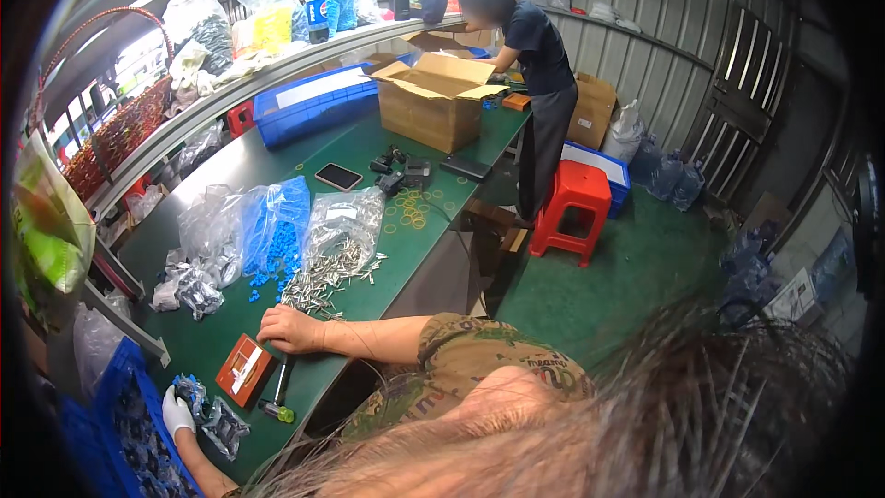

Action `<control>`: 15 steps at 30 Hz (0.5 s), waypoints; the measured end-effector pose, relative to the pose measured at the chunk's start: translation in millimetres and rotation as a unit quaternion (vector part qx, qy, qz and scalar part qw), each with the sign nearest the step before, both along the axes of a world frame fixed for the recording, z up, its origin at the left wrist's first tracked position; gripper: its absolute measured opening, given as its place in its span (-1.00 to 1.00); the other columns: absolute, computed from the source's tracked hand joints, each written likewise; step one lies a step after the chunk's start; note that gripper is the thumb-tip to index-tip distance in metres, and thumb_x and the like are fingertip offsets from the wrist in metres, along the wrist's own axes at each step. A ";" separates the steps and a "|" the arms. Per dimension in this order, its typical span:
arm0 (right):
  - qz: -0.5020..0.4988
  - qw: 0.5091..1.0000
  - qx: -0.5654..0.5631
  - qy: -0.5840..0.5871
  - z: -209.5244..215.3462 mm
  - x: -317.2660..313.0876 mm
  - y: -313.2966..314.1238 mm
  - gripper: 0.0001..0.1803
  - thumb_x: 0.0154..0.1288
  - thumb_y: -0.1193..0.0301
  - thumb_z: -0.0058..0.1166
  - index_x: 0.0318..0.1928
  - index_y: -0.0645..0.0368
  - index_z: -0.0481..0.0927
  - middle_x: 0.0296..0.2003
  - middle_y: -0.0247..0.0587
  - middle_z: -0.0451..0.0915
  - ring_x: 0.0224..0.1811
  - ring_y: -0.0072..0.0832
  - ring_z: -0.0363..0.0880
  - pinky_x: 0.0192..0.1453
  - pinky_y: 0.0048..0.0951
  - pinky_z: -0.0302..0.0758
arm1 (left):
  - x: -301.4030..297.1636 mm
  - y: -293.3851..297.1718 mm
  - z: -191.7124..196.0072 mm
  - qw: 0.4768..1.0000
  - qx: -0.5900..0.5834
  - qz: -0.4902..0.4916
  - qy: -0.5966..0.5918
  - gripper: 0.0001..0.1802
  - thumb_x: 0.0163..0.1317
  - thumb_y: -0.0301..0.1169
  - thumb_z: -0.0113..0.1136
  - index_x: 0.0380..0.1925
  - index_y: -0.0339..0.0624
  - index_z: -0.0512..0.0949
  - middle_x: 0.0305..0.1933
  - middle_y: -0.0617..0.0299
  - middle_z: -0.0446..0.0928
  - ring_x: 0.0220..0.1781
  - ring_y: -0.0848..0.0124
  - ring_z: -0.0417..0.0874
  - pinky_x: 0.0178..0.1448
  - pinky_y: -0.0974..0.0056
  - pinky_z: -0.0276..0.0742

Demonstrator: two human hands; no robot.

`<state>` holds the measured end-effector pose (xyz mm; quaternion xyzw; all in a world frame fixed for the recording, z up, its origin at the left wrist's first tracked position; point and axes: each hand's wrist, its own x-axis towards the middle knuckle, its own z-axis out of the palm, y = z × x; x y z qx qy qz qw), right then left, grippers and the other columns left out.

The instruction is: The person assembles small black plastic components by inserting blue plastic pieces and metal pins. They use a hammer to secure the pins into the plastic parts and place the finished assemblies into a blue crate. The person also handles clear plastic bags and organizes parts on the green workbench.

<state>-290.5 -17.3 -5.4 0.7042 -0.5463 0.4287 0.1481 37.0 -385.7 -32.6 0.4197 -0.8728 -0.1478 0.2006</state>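
Note:
My left hand [178, 413], in a white glove, is at the near left, against small clear bags of dark and blue parts [191, 391]; its fingers are mostly hidden. My bare right hand [291, 328] has curled fingers above the green table, beside the pile of silver metal pins [318, 284]; whatever it may hold is hidden. Between the hands lies a reddish-brown block [245, 370] with a light metal piece on top. Close to it, a hammer [276, 411] with a green-tipped head lies with its dark handle pointing toward my right wrist. Another bagged part [224, 429] lies nearby.
A blue crate [138, 433] of bagged parts stands at the left. Beyond are blue pieces [274, 249], a phone [338, 176], black adapters [402, 171], rubber bands [407, 213] and a cardboard box [429, 111]. Another person [544, 65] stands at the far end near a red stool [573, 207].

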 end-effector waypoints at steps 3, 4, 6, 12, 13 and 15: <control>0.003 1.000 0.009 -0.006 -0.2 -2.4 4.5 -0.71 0.12 0.48 0.23 -0.10 0.04 0.68 -0.19 -0.31 0.62 0.01 -0.26 0.55 0.10 -0.19 0.42 | -6.8 8.6 0.6 1.000 0.007 0.003 0.010 -0.54 0.40 -0.53 0.09 0.30 -0.27 0.54 0.30 -0.11 0.62 0.32 0.00 0.63 0.44 0.11 0.47; 0.006 1.000 0.012 -0.008 0.5 -2.1 4.8 -0.71 0.12 0.48 0.23 -0.10 0.04 0.68 -0.19 -0.31 0.62 0.01 -0.26 0.55 0.10 -0.19 0.42 | -7.5 10.0 3.2 1.000 0.009 0.006 0.014 -0.54 0.40 -0.53 0.09 0.30 -0.27 0.54 0.30 -0.11 0.62 0.32 0.00 0.63 0.44 0.11 0.47; 0.012 1.000 0.013 -0.010 1.0 -1.2 4.8 -0.72 0.12 0.48 0.23 -0.10 0.04 0.68 -0.19 -0.31 0.62 0.00 -0.26 0.55 0.09 -0.19 0.42 | -7.3 11.7 6.2 1.000 0.002 0.003 0.002 -0.54 0.41 -0.53 0.08 0.30 -0.26 0.54 0.30 -0.11 0.61 0.33 0.00 0.63 0.44 0.11 0.48; 0.020 0.999 0.027 -0.030 5.3 -0.1 5.3 -0.75 0.15 0.51 0.18 -0.12 0.07 0.69 -0.21 -0.28 0.61 -0.01 -0.24 0.55 0.08 -0.19 0.44 | 0.5 17.7 7.6 0.999 -0.028 0.007 -0.023 -0.55 0.42 -0.51 0.09 0.30 -0.24 0.55 0.31 -0.09 0.60 0.33 -0.03 0.60 0.44 0.08 0.47; 0.024 0.999 0.034 -0.026 5.4 -1.3 7.2 -0.75 0.15 0.51 0.18 -0.12 0.07 0.69 -0.21 -0.28 0.61 -0.01 -0.24 0.55 0.09 -0.19 0.45 | -3.6 22.4 11.2 0.999 -0.029 0.007 -0.028 -0.55 0.43 -0.51 0.09 0.30 -0.23 0.55 0.31 -0.08 0.60 0.33 -0.04 0.60 0.44 0.08 0.47; 0.040 0.998 0.047 -0.019 9.0 -4.7 6.5 -0.75 0.14 0.51 0.19 -0.12 0.08 0.69 -0.21 -0.27 0.61 -0.01 -0.23 0.55 0.11 -0.18 0.46 | -10.4 31.8 18.2 0.999 -0.021 0.016 -0.026 -0.56 0.43 -0.50 0.08 0.29 -0.21 0.56 0.30 -0.08 0.61 0.33 -0.02 0.60 0.45 0.08 0.47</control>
